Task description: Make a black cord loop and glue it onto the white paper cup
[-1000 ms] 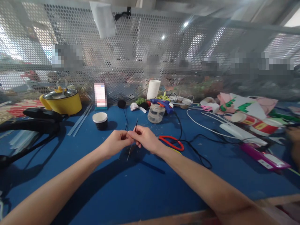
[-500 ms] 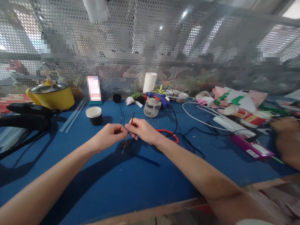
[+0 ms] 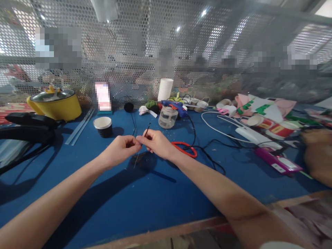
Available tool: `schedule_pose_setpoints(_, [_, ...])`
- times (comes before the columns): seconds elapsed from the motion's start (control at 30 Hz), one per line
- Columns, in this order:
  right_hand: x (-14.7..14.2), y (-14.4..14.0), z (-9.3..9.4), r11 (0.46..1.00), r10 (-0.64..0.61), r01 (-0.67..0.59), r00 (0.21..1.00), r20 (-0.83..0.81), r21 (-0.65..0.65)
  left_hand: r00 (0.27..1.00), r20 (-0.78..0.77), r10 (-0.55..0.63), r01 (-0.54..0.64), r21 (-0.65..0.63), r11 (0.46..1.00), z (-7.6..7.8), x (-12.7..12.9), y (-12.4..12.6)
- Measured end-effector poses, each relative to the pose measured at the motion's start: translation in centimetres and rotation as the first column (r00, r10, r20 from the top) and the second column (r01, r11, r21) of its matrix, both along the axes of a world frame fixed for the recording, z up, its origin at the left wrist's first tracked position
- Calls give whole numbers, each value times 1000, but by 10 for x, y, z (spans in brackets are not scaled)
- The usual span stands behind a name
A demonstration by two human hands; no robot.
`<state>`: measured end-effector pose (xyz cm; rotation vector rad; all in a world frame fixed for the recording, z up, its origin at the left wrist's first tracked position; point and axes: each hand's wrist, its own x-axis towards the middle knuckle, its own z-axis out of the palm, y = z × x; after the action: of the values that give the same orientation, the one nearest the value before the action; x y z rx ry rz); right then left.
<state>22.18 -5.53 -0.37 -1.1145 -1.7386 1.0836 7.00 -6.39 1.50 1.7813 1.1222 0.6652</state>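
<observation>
My left hand (image 3: pixel 119 150) and my right hand (image 3: pixel 158 143) meet above the blue table (image 3: pixel 145 214), both with fingers pinched. Between them is a thin wire (image 3: pixel 136 160), its bare end pointing down and its upper end (image 3: pixel 148 128) dark, as if wrapped in black yarn. A black yarn strand (image 3: pixel 134 126) runs toward my fingers from a black yarn ball (image 3: pixel 129 107) at the back. My fingertips hide where yarn and wire meet. Left of my hands stands a white paper cup (image 3: pixel 103 131) with a black lower part.
Behind my hands, a blue glue gun (image 3: pixel 176 105) lies across a clear jar (image 3: pixel 168 118). A red ring (image 3: pixel 190 151) sits beside my right wrist. Cables and a purple power strip (image 3: pixel 278 162) lie right, near another person's hand (image 3: pixel 317 152). A yellow pot (image 3: pixel 55 107) stands left.
The wire's dark upper end tilts further right than before. Both hands stay together in nearly the same spot; the view has shifted slightly.
</observation>
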Motion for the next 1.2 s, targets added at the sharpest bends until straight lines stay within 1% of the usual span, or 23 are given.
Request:
schedule_pose_setpoints(0.1, [-2, -1, -2, 1000, -24, 23, 999, 28, 14, 999, 42, -5, 7, -63, 998, -2, 1, 0])
schedule_pose_setpoints(0.17, [-2, -1, -4, 1000, -17, 17, 1000, 3, 1, 997, 83, -3, 14, -137, 991, -2, 1, 0])
schedule_pose_setpoints(0.2, [-3, -1, -5, 1000, 8, -9, 999, -39, -14, 994, 110, 4, 16, -179, 984, -2, 1, 1])
schedule_pose_setpoints(0.3, [-3, 0, -4, 987, 140, -154, 969, -202, -52, 980, 198, 7, 54, -302, 952, -1, 0, 2])
schedule_pose_setpoints(0.37, [-3, 1, -3, 978, 182, -202, 954, -238, -60, 975, 222, -3, 80, -335, 939, 0, -1, 3])
schedule_pose_setpoints(0.43, [-2, 0, -1, 981, 167, -182, 967, -194, -63, 978, 210, -6, 73, -314, 947, 1, -2, 3])
schedule_pose_setpoints(0.53, [-1, 0, 1, 991, 119, -123, 989, -84, -51, 988, 154, -6, 46, -254, 966, 2, -2, 3])
schedule_pose_setpoints(0.63, [0, -1, 1, 996, 84, -84, 996, -5, -25, 995, 92, -26, 46, -216, 975, 5, -2, 3])
schedule_pose_setpoints(0.7, [0, -2, 2, 998, 64, -63, 997, 31, -11, 998, 63, -16, 27, -185, 982, 5, -2, 2])
schedule_pose_setpoints(0.8, [-1, -2, 1, 1000, 23, -25, 997, 72, 17, 999, 38, 7, -2, -129, 992, 4, -1, 3])
schedule_pose_setpoints(0.97, [-2, -2, -1, 998, -38, 31, 990, 132, 56, 1000, 18, 4, -3, -58, 998, -3, -1, 4])
schedule_pose_setpoints(1.03, [-3, -2, -3, 998, -47, 42, 990, 130, 42, 1000, 22, 13, -11, -72, 997, -4, -1, 4])
schedule_pose_setpoints(1.1, [-3, -1, -3, 1000, -14, 14, 997, 75, 9, 998, 61, 10, -2, -132, 991, -3, -1, 3])
schedule_pose_setpoints(1.2, [-2, 1, -3, 989, 136, -143, 983, -125, -46, 987, 160, -1, 43, -264, 964, -1, -2, 3])
